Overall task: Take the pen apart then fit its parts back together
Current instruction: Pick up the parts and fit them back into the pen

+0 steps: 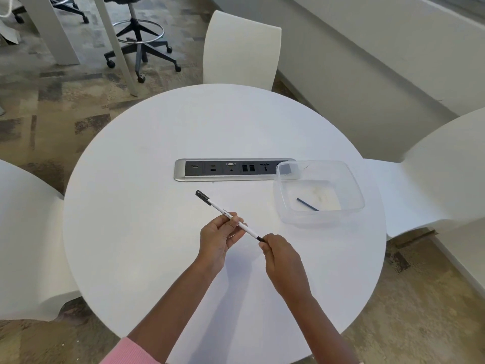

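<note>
Round white table [157, 232], seen from above. Both hands over its near half, forearms reaching in from the bottom edge; pink sleeve [126, 353] on the left arm.

Pen [225, 214]: white barrel, black cap at the far-left end, small print along the barrel. Held above the tabletop, slanting from upper left down to lower right.

Left hand [217, 240]: palm turned up, fingers curled around the middle of the barrel, thumb on top. Closed on the pen.

Right hand [280, 256]: fingertips pinched on the black piece at the pen's lower-right end. Cannot tell whether that piece is seated in the barrel or partly out. Hand closed.

Clear tub [349, 179] on the table, right of the hands and well apart from them. One thin dark stick [307, 204] lies slanted on its floor. The tub's far-left corner overlaps the right end of the socket strip.

Socket strip [183, 177]: silver frame, dark ports, set flush into the tabletop beyond the pen.

White chairs: one at the far side [241, 48], one at right [433, 185], one at left [29, 245]. Black swivel stool [139, 38] on the patterned floor, upper left.
</note>
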